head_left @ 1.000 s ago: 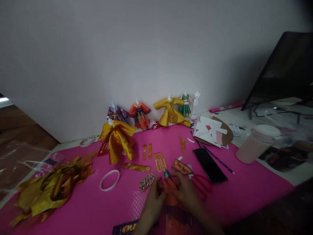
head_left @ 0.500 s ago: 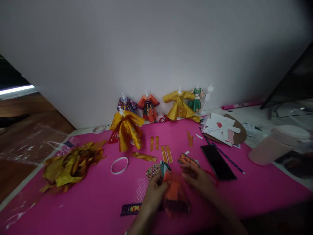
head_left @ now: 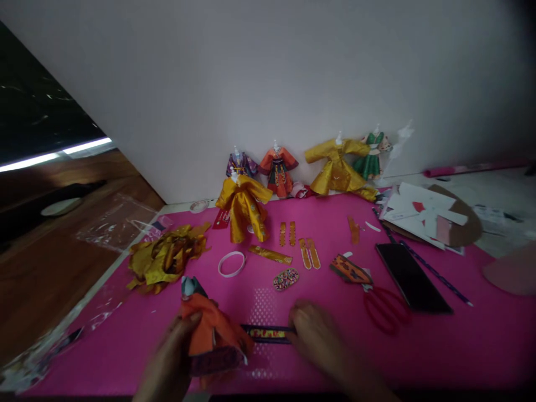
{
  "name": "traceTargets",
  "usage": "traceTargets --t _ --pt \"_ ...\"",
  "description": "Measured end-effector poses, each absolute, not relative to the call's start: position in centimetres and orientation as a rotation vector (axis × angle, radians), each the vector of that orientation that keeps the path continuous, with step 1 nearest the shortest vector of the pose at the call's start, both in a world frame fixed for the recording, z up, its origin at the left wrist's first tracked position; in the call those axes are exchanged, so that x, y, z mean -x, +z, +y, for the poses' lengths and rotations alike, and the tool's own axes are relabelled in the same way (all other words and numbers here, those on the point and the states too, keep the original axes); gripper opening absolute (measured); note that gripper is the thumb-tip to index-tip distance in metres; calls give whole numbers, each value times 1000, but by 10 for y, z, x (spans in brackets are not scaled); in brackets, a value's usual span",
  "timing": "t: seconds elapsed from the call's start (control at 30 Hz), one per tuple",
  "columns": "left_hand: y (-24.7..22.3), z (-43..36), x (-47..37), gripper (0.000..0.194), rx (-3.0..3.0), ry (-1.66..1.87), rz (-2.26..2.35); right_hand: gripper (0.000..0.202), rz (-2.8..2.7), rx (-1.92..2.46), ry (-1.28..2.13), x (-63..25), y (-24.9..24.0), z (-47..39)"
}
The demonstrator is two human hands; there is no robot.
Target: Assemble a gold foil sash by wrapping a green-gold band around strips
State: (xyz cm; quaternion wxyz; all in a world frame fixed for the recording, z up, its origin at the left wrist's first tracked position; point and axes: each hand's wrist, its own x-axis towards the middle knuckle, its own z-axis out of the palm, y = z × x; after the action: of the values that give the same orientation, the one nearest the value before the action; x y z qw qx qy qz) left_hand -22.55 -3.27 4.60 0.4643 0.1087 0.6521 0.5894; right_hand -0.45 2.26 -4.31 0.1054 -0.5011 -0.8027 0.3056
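Note:
My left hand (head_left: pixel 173 340) is closed round a small orange doll garment (head_left: pixel 215 329) with a dark hem, and a teal-grey piece (head_left: pixel 190 286) sticks out at its top. Below the centre of the view, my right hand (head_left: pixel 314 332) has curled fingers at the right end of a dark purple strip (head_left: pixel 268 333) with a yellow and red pattern; the hand is slightly blurred. The strip lies on a white-dotted patch (head_left: pixel 263 304) of the pink mat. The garment covers the strip's left end.
Red-handled scissors (head_left: pixel 385 312) lie by an orange patterned piece (head_left: pixel 350 269) and a black phone (head_left: pixel 412 277). Gold scraps (head_left: pixel 161 259) are heaped at left. A tape ring (head_left: pixel 231 264), a beaded oval (head_left: pixel 286 278) and cut gold strips (head_left: pixel 310 254) lie mid-mat. Dressed doll forms (head_left: pixel 243 206) stand behind.
My left hand has carried the orange garment left, uncovering more of the purple strip. My right hand has left the scissors area and come to the strip's right end. The view has swung left.

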Motion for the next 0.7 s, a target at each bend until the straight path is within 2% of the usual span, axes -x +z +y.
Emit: traceTargets --t 0.2,0.37,0.47,0.6,0.7 --pt "14 -45 215 31 -219 1350 1437 17 -2392 1496 916 -1 -43 21" --pt "-4 -44 181 27 -175 1166 1203 9 -1897 1385 1378 -31 -33 22" --pt "-7 -39 154 31 -135 1065 1062 10 -1555 1295 1588 -50 -16 26" --pt "-15 -33 120 31 -77 958 911 30 -1403 1262 1534 -60 20 32" --pt "-26 -28 99 30 -52 1004 833 28 -1391 1209 1437 -58 41 29"
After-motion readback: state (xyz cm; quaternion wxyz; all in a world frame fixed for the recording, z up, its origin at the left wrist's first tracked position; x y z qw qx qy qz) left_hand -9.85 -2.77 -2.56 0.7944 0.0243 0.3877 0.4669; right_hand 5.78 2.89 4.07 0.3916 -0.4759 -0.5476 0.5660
